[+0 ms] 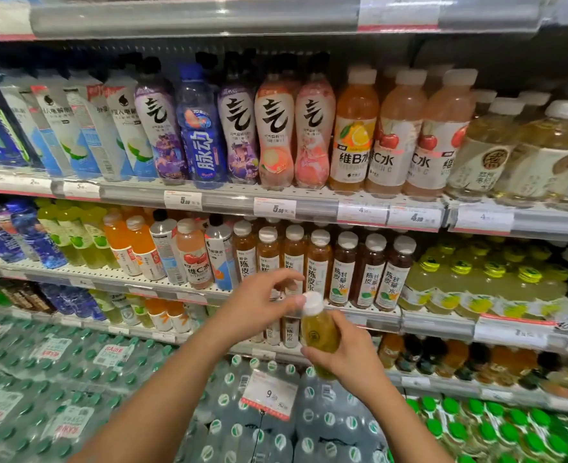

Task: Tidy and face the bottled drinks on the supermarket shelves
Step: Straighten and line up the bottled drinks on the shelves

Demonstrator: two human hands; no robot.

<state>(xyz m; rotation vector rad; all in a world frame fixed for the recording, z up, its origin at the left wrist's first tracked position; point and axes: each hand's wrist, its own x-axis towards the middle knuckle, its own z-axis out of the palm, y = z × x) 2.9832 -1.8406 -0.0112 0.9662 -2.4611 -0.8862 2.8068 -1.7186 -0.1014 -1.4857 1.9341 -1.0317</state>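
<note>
Your right hand [349, 355] grips a yellow bottle [319, 332] off the shelf; your left hand [259, 305], fingers loose, touches its cap [312, 302]. Next, find its matching row, probably up to the right.

"脉动" read on blue bottle [203, 128], upper shelf. "气" printed large on purple bottle [157, 121] and pink bottles [274, 128]. "维B水" on orange bottle [354, 135]; "C水" on cherry bottles [389, 142]. "维C水" on pink bottle [194, 259], middle shelf. "陈皮" on amber bottles [245, 259]; "陈皮甘草水" on dark bottles [369, 272]. Price tags [183, 200]: "5.00" twice, "4" partly legible further right. Hanging tag [269, 394] shows "9"; remainder blurred.
</note>
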